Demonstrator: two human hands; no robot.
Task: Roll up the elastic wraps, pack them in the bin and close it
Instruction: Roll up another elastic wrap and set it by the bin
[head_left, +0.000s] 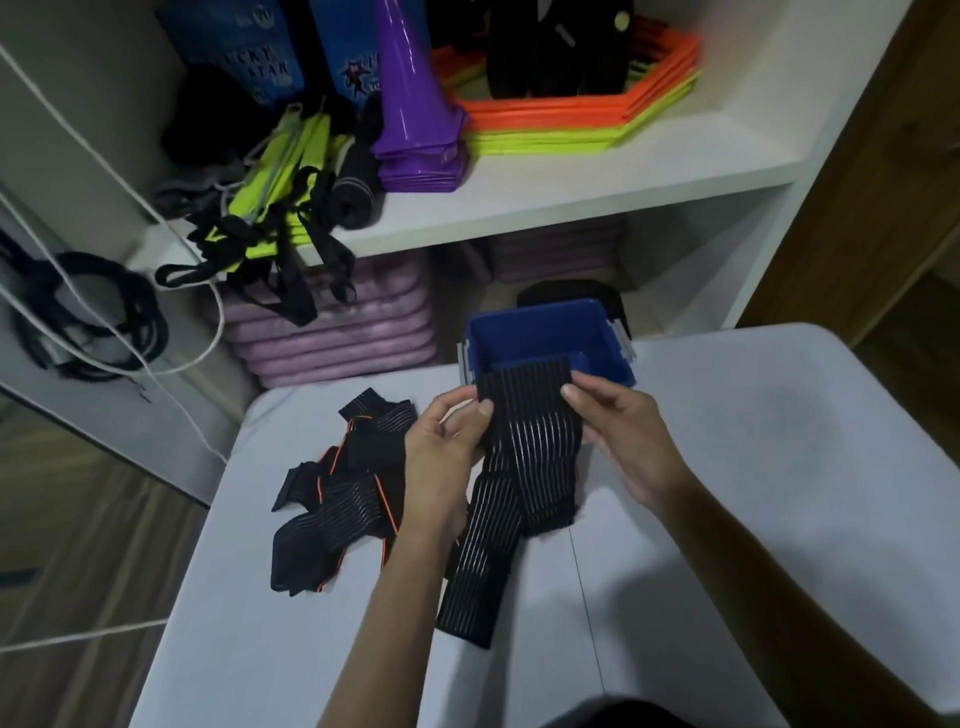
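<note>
A black elastic wrap with thin pale stripes (524, 447) is held up over the grey table (753, 467). My left hand (447, 447) pinches its upper left edge, and my right hand (623, 431) pinches its upper right edge. The wrap's lower length hangs down and trails onto the table toward me. Just behind it stands an open blue bin (545, 327) with grey side latches; its inside looks empty. A loose heap of black wraps with orange edging (343, 493) lies on the table to the left of my left hand.
White shelves stand behind the table with purple cones (415, 104), orange and yellow hexagon rings (571, 114), neon yellow straps (280, 171) and pink mats (337, 322) below. A black object (571, 293) sits behind the bin. Cables hang at the left wall.
</note>
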